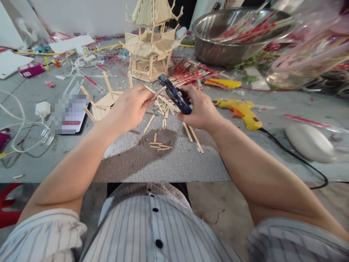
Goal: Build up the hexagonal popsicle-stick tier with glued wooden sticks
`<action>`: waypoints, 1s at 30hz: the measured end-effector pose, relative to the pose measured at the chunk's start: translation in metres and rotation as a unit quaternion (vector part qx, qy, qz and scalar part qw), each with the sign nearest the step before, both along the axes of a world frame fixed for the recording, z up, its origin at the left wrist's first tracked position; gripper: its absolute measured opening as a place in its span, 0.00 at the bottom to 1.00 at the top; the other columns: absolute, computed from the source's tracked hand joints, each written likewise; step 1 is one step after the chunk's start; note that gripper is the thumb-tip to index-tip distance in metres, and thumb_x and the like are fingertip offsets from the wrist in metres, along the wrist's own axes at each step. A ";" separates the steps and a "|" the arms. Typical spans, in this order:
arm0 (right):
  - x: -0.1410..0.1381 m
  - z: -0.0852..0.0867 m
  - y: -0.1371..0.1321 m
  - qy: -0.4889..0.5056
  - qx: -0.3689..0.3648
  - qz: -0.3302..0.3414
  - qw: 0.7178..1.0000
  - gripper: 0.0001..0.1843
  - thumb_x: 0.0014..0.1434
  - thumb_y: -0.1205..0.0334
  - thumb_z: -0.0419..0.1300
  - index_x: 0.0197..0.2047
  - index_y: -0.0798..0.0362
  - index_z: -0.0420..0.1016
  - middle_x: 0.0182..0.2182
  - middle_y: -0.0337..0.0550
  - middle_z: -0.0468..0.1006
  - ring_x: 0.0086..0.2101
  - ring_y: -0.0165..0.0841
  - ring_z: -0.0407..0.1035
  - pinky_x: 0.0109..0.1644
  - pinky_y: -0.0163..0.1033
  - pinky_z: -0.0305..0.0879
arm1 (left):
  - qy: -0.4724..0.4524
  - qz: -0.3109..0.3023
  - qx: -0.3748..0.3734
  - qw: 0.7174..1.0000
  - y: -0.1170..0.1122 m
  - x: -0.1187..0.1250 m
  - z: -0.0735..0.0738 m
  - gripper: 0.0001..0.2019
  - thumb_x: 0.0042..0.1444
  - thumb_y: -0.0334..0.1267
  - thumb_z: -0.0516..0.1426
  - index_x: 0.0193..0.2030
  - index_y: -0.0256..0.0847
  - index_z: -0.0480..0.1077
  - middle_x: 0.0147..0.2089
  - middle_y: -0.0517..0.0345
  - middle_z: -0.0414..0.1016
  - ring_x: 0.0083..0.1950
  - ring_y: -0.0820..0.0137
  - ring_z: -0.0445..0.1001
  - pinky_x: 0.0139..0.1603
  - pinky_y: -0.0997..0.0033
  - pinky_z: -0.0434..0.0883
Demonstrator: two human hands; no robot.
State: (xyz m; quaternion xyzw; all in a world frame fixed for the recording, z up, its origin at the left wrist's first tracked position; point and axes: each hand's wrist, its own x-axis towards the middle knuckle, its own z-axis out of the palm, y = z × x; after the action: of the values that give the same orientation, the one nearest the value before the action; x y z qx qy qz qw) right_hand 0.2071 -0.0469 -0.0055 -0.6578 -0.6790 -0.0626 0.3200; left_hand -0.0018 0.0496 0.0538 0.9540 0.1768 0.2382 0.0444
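My left hand (133, 105) pinches thin wooden sticks (159, 93), held in the air above the table. Just to the right, my right hand (201, 105) is wrapped round a dark blue cutter (174, 92) that looks like pliers, its head pointing up and left near the sticks' tips; whether its jaws touch them I cannot tell. Partly behind my left hand lies a small wooden frame (102, 112) with upright posts. Several cut stick pieces (159, 146) lie on the table between my forearms, and longer sticks (196, 140) lie under my right hand.
A tiered stick pagoda model (149, 47) stands at the back. Right of it sits a metal basin (218, 47) with red-wrapped chopsticks. A yellow glue gun (245, 111) with a black cord and a white oval object (311, 142) lie to the right; a phone (72, 114) lies left.
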 end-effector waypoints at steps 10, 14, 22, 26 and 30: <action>-0.003 0.000 -0.003 -0.023 -0.018 -0.008 1.000 0.35 0.42 0.66 0.55 0.57 0.52 0.62 0.46 0.51 0.72 0.46 0.48 0.68 0.44 0.52 0.67 | 0.036 0.012 0.003 0.999 -0.005 0.005 -0.011 0.13 0.63 0.36 0.47 0.41 0.39 0.73 0.37 0.53 0.77 0.41 0.67 0.75 0.41 0.68 0.69; -0.004 0.000 -0.003 -0.029 -0.013 -0.002 0.999 0.35 0.41 0.65 0.55 0.56 0.52 0.62 0.47 0.51 0.72 0.46 0.48 0.68 0.44 0.52 0.67 | 0.030 0.019 0.004 0.999 -0.004 0.006 -0.012 0.14 0.62 0.35 0.47 0.43 0.39 0.73 0.38 0.53 0.77 0.42 0.67 0.75 0.42 0.68 0.68; -0.005 0.001 -0.003 -0.024 -0.024 -0.005 0.999 0.33 0.41 0.65 0.55 0.55 0.53 0.64 0.45 0.52 0.74 0.45 0.48 0.69 0.43 0.51 0.67 | 0.034 0.019 0.006 0.999 -0.005 0.006 -0.012 0.14 0.62 0.35 0.47 0.42 0.38 0.73 0.38 0.52 0.77 0.42 0.66 0.75 0.43 0.67 0.68; -0.006 0.003 -0.004 -0.030 -0.032 -0.004 0.999 0.33 0.41 0.65 0.55 0.55 0.53 0.64 0.46 0.51 0.74 0.45 0.48 0.69 0.45 0.52 0.66 | 0.034 0.018 0.003 0.999 -0.006 0.007 -0.012 0.13 0.61 0.35 0.48 0.42 0.40 0.73 0.38 0.52 0.77 0.42 0.66 0.75 0.42 0.68 0.68; -0.008 0.005 -0.005 -0.031 -0.040 -0.008 0.999 0.33 0.41 0.65 0.55 0.55 0.52 0.64 0.47 0.50 0.74 0.45 0.47 0.69 0.46 0.51 0.66 | 0.025 0.014 0.003 1.000 -0.005 0.007 -0.013 0.12 0.61 0.35 0.48 0.41 0.41 0.73 0.37 0.53 0.76 0.42 0.66 0.74 0.42 0.68 0.68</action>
State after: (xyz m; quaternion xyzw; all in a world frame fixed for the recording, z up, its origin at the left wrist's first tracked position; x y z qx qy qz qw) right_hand 0.1990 -0.0521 -0.0006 -0.6734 -0.6851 -0.0586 0.2715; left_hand 0.0049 0.0443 0.0410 0.9573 0.1900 0.2154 0.0336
